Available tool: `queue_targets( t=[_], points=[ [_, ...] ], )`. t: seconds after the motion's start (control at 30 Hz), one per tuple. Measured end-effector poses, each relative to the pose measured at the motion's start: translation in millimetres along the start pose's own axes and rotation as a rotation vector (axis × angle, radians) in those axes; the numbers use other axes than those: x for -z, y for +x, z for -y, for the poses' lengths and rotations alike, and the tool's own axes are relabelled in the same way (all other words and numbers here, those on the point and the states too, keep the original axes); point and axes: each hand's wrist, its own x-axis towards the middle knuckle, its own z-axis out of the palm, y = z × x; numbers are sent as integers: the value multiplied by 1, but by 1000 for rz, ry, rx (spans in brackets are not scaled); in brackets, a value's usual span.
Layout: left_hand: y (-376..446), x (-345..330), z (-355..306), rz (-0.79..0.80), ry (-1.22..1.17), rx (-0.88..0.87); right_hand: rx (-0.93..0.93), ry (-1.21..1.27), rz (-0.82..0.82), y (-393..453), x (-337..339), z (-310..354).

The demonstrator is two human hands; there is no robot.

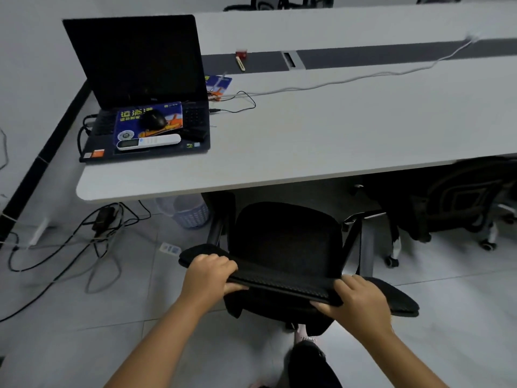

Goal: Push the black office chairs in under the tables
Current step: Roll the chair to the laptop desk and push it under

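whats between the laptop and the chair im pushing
In the head view, only bare grey table top lies between the laptop and the chair.

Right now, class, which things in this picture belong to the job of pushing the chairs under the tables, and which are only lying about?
Belong to the job:
black office chair, gripped at its backrest
left hand
right hand
table
second chair, already under the table

Lying about:
laptop
mouse
white remote
white cable
wastebasket
floor cables
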Motion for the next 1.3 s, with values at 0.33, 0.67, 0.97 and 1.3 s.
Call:
queue_targets(
  t=[0.33,0.67,0.97,1.3],
  points=[
    [92,-26,-30,-49,7,123,188,-57,33,75,-19,-107],
    [160,-50,-51,-101,95,235,411,-76,2,164,-45,-193],
    [203,-40,1,-36,99,263,374,-10,-101,214,-80,-180],
    [202,-46,10,-2,67,243,340,37,-130,214,-85,-179]
  ],
)
